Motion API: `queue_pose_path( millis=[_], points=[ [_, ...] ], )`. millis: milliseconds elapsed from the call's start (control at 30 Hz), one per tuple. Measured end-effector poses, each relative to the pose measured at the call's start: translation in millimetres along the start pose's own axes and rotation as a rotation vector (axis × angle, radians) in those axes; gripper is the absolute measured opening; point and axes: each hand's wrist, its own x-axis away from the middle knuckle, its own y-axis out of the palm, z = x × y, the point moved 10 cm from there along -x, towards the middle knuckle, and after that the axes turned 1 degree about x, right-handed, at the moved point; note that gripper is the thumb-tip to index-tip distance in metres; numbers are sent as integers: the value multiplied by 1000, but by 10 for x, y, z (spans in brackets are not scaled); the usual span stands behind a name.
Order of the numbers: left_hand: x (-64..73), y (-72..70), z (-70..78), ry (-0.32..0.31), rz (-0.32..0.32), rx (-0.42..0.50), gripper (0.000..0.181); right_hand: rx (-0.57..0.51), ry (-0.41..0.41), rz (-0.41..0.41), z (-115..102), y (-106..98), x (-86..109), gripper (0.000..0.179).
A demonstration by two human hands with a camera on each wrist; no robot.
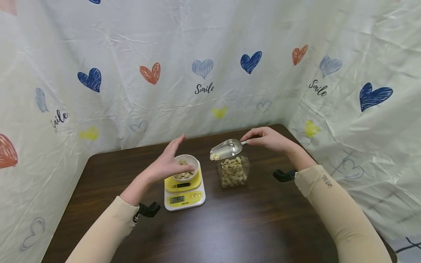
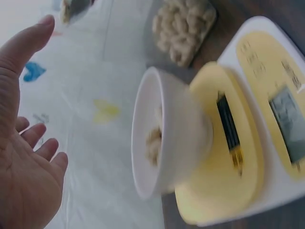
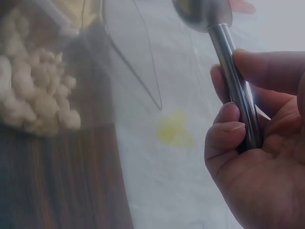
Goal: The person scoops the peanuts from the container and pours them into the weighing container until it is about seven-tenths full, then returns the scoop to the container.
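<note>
My right hand (image 1: 268, 138) grips the handle of a metal scoop (image 1: 227, 149), its fingers curled round the handle (image 3: 236, 90) in the right wrist view. A few peanuts (image 1: 215, 156) lie at the scoop's front lip. Below the scoop stands a clear square container (image 1: 235, 173) with many peanuts in it. My left hand (image 1: 167, 164) is spread beside a white bowl (image 2: 171, 129), thumb and fingers apart, holding nothing. Peanuts (image 1: 185, 175) cover the bowl's bottom. The bowl sits on the platform of a yellow and white kitchen scale (image 1: 185, 204), whose display reads 456.
Everything stands on a dark wooden table (image 1: 230, 226). A white curtain (image 1: 177, 98) printed with hearts and "Smile" hangs behind the table and along its right side. Dark wrist devices (image 1: 149, 210) are strapped at both sleeves.
</note>
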Motion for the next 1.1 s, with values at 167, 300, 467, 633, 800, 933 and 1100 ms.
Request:
queue_pose_path(
  millis=[167,300,467,633,800,933,1100],
  points=[
    [112,-152,-164,-13,13,-41,117,-7,4,14,-62,64,-105,26],
    [187,-172,-364,-33,14,-81,117,-24,6,14,-144,151,-204,25],
    [257,-56,-673,-87,-12,-105,122,-32,12,4,-217,277,-339,24],
    [279,78,-868,-129,-26,-56,124,-19,24,-8,-257,378,-453,25],
    [264,141,-970,-148,-22,-33,125,12,35,-13,-319,445,-533,23],
    [262,174,-1027,-166,-29,-38,122,31,13,-19,-393,506,-595,24],
    [263,209,-1080,-186,-39,-40,117,81,-41,7,-480,544,-671,25]
  ],
)
